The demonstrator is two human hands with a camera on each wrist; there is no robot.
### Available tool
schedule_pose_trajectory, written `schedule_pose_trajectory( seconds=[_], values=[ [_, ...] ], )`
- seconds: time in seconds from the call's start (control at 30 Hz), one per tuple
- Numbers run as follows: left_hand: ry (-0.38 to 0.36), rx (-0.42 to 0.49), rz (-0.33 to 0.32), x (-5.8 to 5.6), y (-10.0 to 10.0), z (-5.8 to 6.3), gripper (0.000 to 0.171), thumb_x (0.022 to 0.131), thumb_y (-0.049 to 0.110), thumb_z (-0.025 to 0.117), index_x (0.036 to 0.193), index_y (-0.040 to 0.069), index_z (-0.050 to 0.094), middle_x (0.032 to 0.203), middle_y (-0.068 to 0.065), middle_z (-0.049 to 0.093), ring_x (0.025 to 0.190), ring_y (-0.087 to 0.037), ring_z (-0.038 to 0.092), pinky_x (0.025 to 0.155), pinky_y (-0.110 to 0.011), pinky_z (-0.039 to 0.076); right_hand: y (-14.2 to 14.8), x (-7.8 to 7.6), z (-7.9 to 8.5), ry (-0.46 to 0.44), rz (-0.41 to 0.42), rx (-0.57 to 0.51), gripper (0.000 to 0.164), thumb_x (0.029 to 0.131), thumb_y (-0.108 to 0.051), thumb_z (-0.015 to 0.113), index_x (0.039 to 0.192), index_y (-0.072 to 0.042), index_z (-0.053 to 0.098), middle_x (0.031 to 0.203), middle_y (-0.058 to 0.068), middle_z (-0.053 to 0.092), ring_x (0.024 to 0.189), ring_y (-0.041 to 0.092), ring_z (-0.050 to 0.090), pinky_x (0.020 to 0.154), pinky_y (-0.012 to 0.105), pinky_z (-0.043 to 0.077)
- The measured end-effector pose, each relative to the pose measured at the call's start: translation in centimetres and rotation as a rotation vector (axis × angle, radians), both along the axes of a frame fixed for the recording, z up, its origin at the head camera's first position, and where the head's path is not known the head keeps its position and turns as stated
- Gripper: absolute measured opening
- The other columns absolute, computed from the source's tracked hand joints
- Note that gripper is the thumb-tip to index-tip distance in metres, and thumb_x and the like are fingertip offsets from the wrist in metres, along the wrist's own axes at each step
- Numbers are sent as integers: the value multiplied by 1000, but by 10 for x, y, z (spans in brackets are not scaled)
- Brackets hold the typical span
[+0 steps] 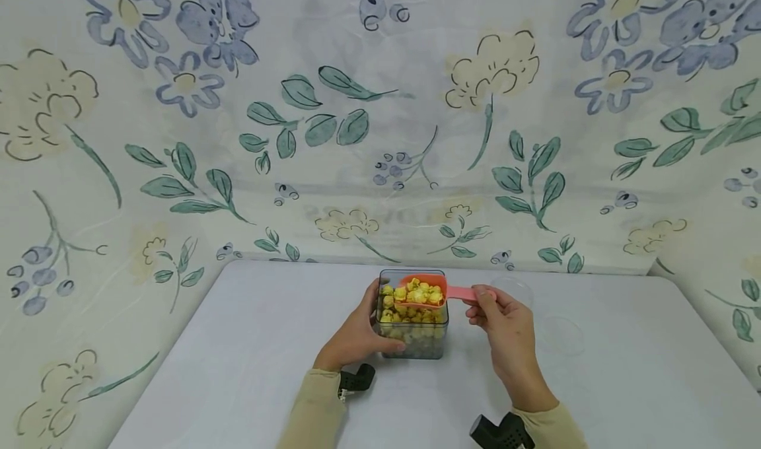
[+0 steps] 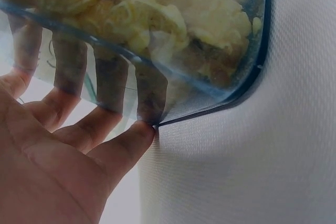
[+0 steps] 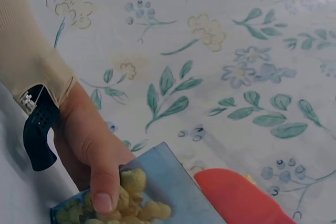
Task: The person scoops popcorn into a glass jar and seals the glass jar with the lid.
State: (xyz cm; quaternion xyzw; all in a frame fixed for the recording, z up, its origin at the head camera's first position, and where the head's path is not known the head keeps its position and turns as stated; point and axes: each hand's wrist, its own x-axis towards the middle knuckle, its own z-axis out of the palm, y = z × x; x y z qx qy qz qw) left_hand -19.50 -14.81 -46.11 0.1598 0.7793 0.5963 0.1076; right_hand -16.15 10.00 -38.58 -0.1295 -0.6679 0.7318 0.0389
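A clear square container (image 1: 416, 350) of yellow popcorn (image 1: 390, 315) stands in the middle of the white table. My left hand (image 1: 357, 333) holds it from the left, thumb across the near side; the left wrist view shows the fingers (image 2: 131, 140) along its clear wall. In my right hand (image 1: 508, 327) is the pinkish-red handle of a scoop (image 1: 460, 293), pinched between thumb and fingers. Its bowl, heaped with popcorn (image 1: 419, 294), is over the container's open top. The right wrist view catches the scoop's red underside (image 3: 236, 198), but not the right hand.
Two faint, see-through round shapes, one of them a clear disc (image 1: 561, 335), lie on the table (image 1: 238, 376) to the right of the container. A floral cloth (image 1: 380, 172) hangs behind the table and along its sides. Dark cameras (image 1: 357, 378) are strapped to both wrists.
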Motion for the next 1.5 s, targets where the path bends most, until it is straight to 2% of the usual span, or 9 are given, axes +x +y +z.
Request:
schedule_pose_trajectory(
  seconds=[0.13, 0.33, 0.53, 0.63, 0.8, 0.97, 1.13, 1.23, 1.5],
  values=[
    [-8, -3, -5, 0, 0, 1, 114, 64, 28, 86, 146, 37, 7, 147, 5, 26, 126, -17, 39, 95, -40, 42, 4, 2, 3, 13, -6, 14, 34, 94, -30, 55, 114, -3, 60, 90, 8, 65, 72, 13, 59, 71, 22, 53],
    [-12, 5, -12, 0, 1, 2, 114, 66, 23, 85, 147, 34, 6, 147, 0, 26, 124, -21, 40, 94, -42, 42, 12, 3, 5, 35, -6, 26, 36, 93, -31, 56, 114, -2, 61, 93, 15, 64, 72, 13, 59, 71, 22, 53],
    [-12, -6, -9, -1, 2, 3, 113, 65, 28, 86, 144, 41, 6, 151, 0, 20, 129, -19, 35, 96, -42, 41, 20, 5, 8, 43, -10, 36, 38, 93, -32, 54, 116, -2, 60, 90, 8, 64, 73, 12, 59, 72, 21, 52],
    [-11, 0, -11, -1, 2, 3, 112, 64, 29, 86, 143, 43, 7, 149, 2, 22, 127, -18, 39, 95, -40, 42, 24, 7, 11, 45, -12, 35, 39, 94, -32, 54, 117, -2, 60, 89, 5, 63, 74, 12, 59, 73, 21, 52],
    [-10, 10, -13, -2, 2, 2, 112, 64, 29, 86, 143, 42, 7, 146, 3, 27, 121, -18, 44, 92, -38, 44, 30, 8, 9, 66, -13, 50, 44, 92, -36, 55, 118, -1, 58, 92, 7, 64, 75, 12, 59, 74, 21, 52],
    [-15, 9, -14, -2, 3, 1, 112, 64, 28, 86, 143, 43, 8, 147, 3, 26, 122, -19, 44, 91, -38, 45, 38, 10, 5, 116, -21, 34, 51, 89, -40, 58, 118, 1, 58, 93, 11, 63, 73, 14, 60, 71, 20, 52],
    [-23, 4, -15, -1, 3, 1, 112, 64, 29, 86, 143, 44, 7, 149, 3, 21, 124, -19, 42, 90, -37, 46, 45, 10, 6, 63, -51, 52, 50, 90, -41, 57, 119, 0, 58, 93, 8, 63, 74, 12, 60, 73, 19, 52],
    [-26, 2, -9, -1, 2, 1, 115, 64, 29, 86, 145, 41, 6, 150, 4, 20, 124, -19, 43, 89, -37, 47, 47, 10, 9, 42, -59, 48, 48, 91, -37, 56, 120, 1, 57, 92, 7, 63, 74, 11, 60, 73, 19, 51],
    [-14, -24, -7, -1, 0, 0, 116, 64, 31, 86, 145, 41, 3, 150, 2, 20, 128, -19, 38, 92, -38, 45, 57, 12, 11, 32, -75, 27, 48, 92, -35, 55, 122, 2, 55, 91, 4, 63, 73, 10, 59, 72, 18, 51]
  ],
)
